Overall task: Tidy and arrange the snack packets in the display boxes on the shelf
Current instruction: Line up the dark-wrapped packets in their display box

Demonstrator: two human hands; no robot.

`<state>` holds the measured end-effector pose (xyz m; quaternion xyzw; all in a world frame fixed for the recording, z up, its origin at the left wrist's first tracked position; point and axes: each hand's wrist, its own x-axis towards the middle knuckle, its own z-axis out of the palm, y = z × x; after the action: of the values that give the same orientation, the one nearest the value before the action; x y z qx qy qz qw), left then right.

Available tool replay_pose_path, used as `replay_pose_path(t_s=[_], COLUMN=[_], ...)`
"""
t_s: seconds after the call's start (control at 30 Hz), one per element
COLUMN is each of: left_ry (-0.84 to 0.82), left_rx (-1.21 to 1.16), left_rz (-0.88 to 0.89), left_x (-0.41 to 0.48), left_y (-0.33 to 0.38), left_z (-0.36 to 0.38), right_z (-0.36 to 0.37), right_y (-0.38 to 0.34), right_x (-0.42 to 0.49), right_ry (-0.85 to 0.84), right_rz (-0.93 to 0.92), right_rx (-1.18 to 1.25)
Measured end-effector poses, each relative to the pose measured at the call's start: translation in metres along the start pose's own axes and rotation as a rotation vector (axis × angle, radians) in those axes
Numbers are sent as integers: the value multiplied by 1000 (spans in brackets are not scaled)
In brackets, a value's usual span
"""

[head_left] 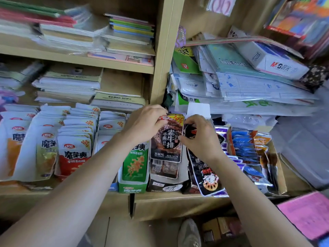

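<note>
On the shelf (178,200), the left hand (144,123) pinches the steak packet (166,139); the right hand (202,139) grips a half-hidden dark packet (190,131).

The middle packet (166,138) is black with a yellow corner. Nine o'clock packets (74,148) are white and red; three o'clock packets (243,145), blue.

Left hand (144,122), right hand (201,136): bare, thumbnail on right short and plain. Left forearm (80,184), right forearm (249,193): bare along whole visible length, wrist to near frame edge. Shoe (189,232) at near centre: grey, rounded toe, blurred; lower markings too small to read.
</note>
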<state>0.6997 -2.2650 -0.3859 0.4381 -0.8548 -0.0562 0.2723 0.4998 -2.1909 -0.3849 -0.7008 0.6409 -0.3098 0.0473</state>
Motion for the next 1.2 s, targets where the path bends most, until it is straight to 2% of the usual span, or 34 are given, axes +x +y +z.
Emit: replay_pose_path(t_s=[0.27, 0.4, 0.6, 0.7, 0.87, 0.97, 1.07, 1.2], left_ry=[114, 155, 214, 219, 201, 269, 209, 142], left_rx=[-95, -135, -359, -414, -531, -323, 37, 184], left_rz=[39, 91, 59, 46, -98, -131, -51, -65], left_x=[-4, -6, -8, -8, -14, -27, -41, -46], left_y=[3, 4, 5, 10, 6, -6, -11, -10], left_z=[-4, -8, -15, -18, -22, -18, -13, -6], right_z=[12, 2, -15, -11, -4, -5, -6, -10], right_y=[6, 0, -4, 0, 10, 11, 11, 13], right_x=[8, 20, 22, 21, 23, 26, 27, 29], right_ry=[-7, -13, -248, -208, -32, 3, 4, 20], right_rz=[49, -63, -51, -52, 27, 53, 71, 105], right_rx=[-46, -70, 273, 337, 446, 521, 577, 618])
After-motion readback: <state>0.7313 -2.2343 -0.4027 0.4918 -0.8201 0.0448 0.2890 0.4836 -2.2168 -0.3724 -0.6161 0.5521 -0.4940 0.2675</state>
